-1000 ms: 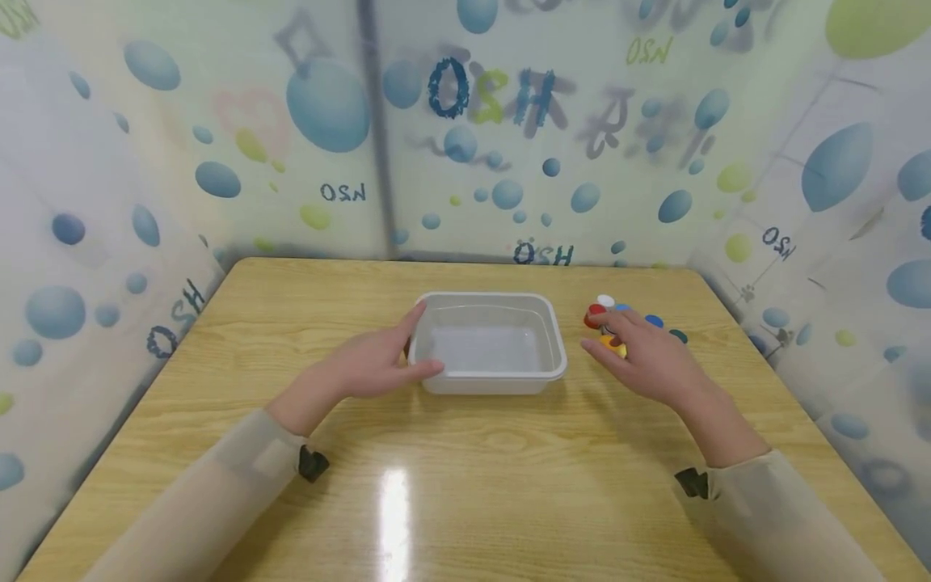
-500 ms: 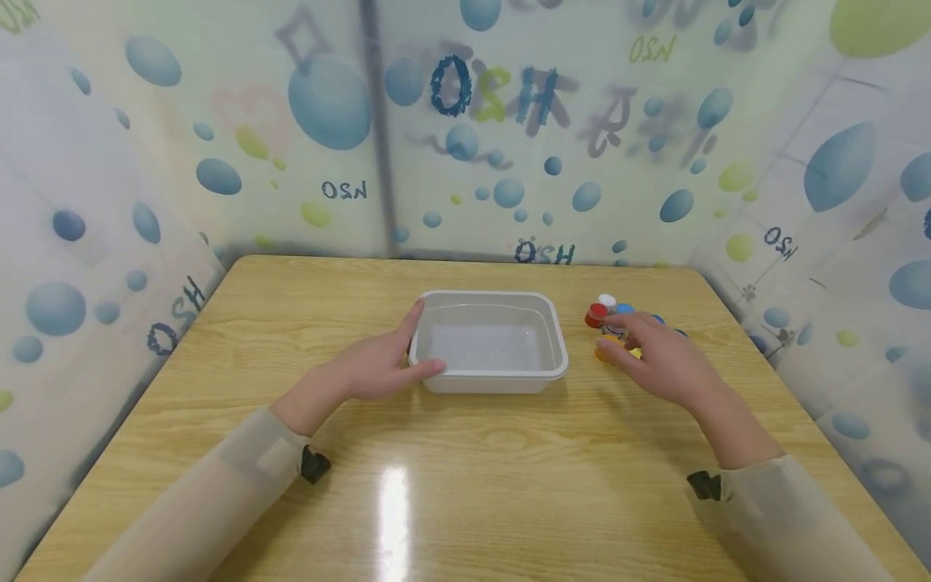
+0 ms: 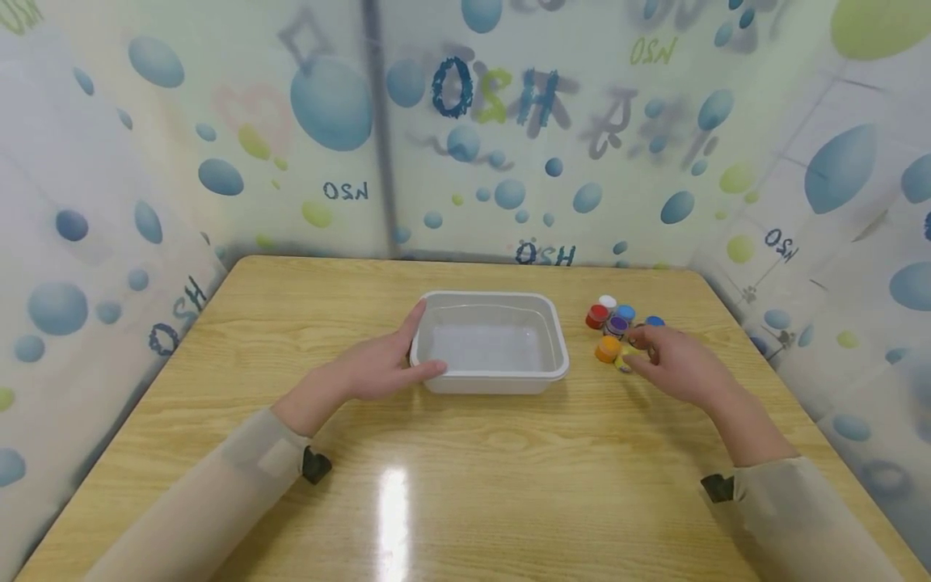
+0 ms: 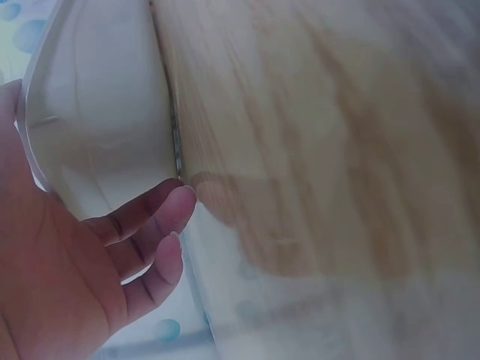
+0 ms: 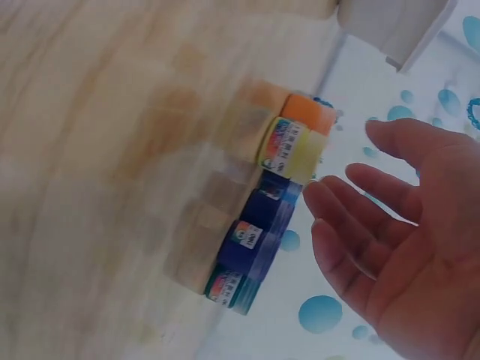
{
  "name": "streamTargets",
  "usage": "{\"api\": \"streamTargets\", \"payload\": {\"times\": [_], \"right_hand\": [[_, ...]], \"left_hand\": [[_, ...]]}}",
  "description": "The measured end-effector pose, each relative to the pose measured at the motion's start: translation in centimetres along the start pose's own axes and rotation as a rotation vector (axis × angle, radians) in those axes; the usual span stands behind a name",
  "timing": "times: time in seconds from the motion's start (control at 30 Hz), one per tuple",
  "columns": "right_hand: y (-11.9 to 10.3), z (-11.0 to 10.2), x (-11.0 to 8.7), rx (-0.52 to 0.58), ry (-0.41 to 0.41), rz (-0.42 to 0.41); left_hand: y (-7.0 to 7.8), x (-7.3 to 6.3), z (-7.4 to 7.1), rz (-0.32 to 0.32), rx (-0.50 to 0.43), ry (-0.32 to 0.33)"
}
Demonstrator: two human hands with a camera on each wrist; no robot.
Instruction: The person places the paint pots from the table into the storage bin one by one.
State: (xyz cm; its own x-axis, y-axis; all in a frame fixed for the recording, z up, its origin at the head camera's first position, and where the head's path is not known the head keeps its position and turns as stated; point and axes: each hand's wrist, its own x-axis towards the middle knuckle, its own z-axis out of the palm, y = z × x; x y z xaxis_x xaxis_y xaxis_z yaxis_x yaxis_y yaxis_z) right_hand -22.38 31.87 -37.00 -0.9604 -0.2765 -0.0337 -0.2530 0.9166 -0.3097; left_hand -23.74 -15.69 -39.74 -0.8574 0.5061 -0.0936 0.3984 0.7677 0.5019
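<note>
My left hand [image 3: 372,365] holds the left end of a white plastic box [image 3: 487,385], its thumb over the near rim. In the left wrist view the other fingers [image 4: 154,225] curl against the box's outer wall. Over a cluster of small paint pots hovers my right hand [image 3: 682,369], fingers loosely bent, holding nothing. Closest to its fingertips is a yellow pot [image 5: 292,150], beside an orange pot [image 3: 608,349]. A purple pot [image 3: 617,326], a red pot [image 3: 597,316], a white pot [image 3: 607,301] and blue pots [image 3: 625,312] stand behind. A green pot [image 5: 233,290] shows in the right wrist view.
The box stands mid-table, left of the pots, with nothing visible inside. The wooden table [image 3: 502,485] meets a patterned curtain [image 3: 465,202] at the back and both sides.
My right hand has drifted right and slightly toward me over the pots, uncovering the purple, orange and yellow ones. My left hand and the box have stayed put.
</note>
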Motion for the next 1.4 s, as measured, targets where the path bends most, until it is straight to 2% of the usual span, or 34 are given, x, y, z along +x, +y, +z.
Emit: {"api": "streamTargets", "payload": {"times": [0.17,0.47,0.7,0.83,0.97,1.17,1.4], "right_hand": [[0.8,0.6,0.1,0.009,-0.054,0.009],[1.7,1.3,0.9,-0.017,-0.056,-0.003],[1.8,1.1,0.9,0.016,-0.064,0.016],[1.5,0.6,0.6,0.027,-0.022,0.054],[0.8,-0.1,0.4,0.047,0.063,0.068],[-1.0,-0.6,0.2,0.082,0.19,0.029],[-3.5,-1.2,0.3,0.109,0.241,-0.017]], "left_hand": [[0.1,0.0,0.0,0.007,-0.017,-0.005],[0.1,-0.1,0.0,0.0,-0.016,0.001],[-0.1,-0.1,0.2,-0.017,-0.004,0.001],[-0.3,0.0,0.2,-0.01,0.003,0.009],[-0.2,0.0,0.1,-0.008,-0.003,0.018],[0.0,0.0,0.0,-0.005,-0.014,0.017],[0.0,0.0,0.0,-0.013,-0.025,0.007]]}}
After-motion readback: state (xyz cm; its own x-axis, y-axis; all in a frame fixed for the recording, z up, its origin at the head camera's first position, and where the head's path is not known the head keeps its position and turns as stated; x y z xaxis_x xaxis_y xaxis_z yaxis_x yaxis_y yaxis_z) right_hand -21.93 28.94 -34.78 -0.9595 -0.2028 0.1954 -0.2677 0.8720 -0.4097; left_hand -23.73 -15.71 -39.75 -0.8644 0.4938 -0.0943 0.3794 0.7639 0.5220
